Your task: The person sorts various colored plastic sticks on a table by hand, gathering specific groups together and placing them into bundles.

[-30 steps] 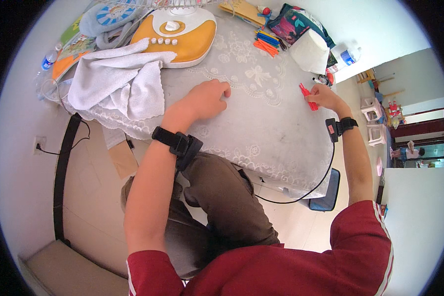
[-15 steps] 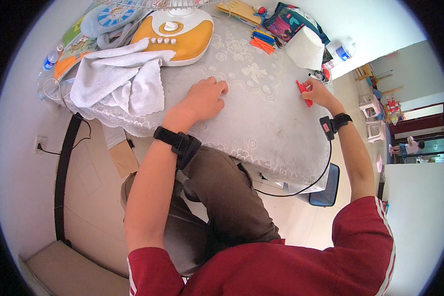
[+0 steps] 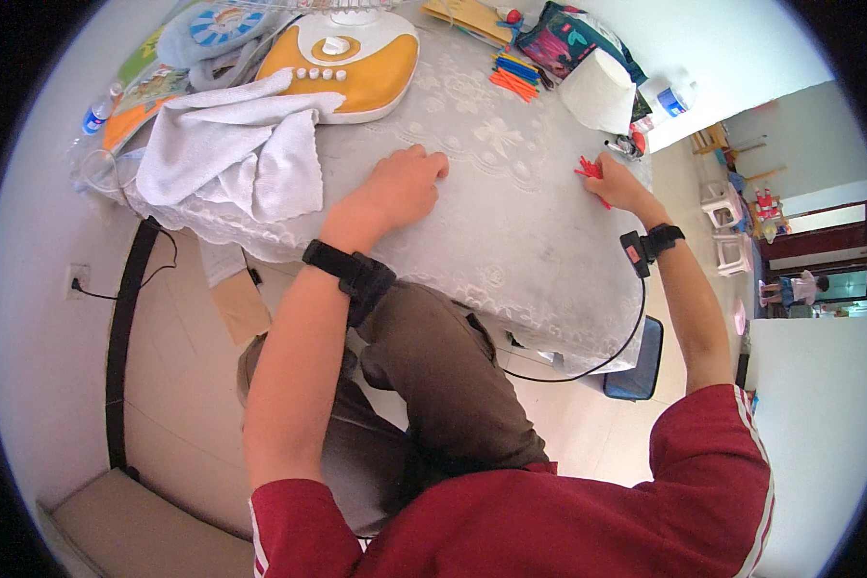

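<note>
At the right side of the table, my right hand point(image 3: 623, 186) is closed on a bundle of thin red sticks point(image 3: 589, 170). Their ends poke out past my fingers at the left. My left hand point(image 3: 407, 187) rests palm down on the white lace tablecloth point(image 3: 511, 250), its fingers loosely bent and holding nothing visible. Beyond my hands lie sorted sticks in rows: orange sticks point(image 3: 513, 86), blue sticks point(image 3: 517, 67) and some yellow ones. A dark strap with a small device sits on each of my wrists.
A white towel point(image 3: 231, 144) drapes over the left table edge beside a yellow-and-white fan base point(image 3: 371, 82). At the far right stand a white paper roll point(image 3: 597, 91), a dark green package point(image 3: 573, 43) and a bottle point(image 3: 677, 96). A black cable point(image 3: 588, 374) hangs from my right wrist.
The red sticks in my right hand have turned and fanned out slightly. My left hand has barely shifted.
</note>
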`<move>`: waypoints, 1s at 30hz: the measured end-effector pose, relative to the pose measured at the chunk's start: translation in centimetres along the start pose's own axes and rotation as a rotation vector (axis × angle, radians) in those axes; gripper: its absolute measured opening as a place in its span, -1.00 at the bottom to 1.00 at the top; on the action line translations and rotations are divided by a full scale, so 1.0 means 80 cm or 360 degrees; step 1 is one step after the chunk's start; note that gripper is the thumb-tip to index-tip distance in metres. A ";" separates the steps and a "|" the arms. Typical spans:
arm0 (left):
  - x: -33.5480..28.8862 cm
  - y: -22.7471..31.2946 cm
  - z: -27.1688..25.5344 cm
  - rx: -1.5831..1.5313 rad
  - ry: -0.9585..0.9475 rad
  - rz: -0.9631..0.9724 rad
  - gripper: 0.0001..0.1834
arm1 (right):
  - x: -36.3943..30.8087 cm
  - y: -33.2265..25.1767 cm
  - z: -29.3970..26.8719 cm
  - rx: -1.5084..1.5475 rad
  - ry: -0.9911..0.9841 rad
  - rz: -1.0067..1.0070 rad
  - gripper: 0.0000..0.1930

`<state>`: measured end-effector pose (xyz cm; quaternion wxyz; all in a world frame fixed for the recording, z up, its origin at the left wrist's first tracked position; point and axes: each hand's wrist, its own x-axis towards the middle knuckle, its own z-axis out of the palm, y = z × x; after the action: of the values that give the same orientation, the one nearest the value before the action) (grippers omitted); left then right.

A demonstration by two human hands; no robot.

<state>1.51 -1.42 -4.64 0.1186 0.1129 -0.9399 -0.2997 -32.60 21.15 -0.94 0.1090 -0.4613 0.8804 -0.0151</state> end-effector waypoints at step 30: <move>0.002 0.002 -0.004 -0.0029 -0.0073 -0.0019 -0.75 | -0.037 -0.031 -0.005 0.0291 0.0152 0.0016 -0.76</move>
<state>1.42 -1.53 -4.24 0.0961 0.1105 -0.9389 -0.3114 -29.07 22.15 0.31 0.1087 -0.4438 0.8818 -0.1169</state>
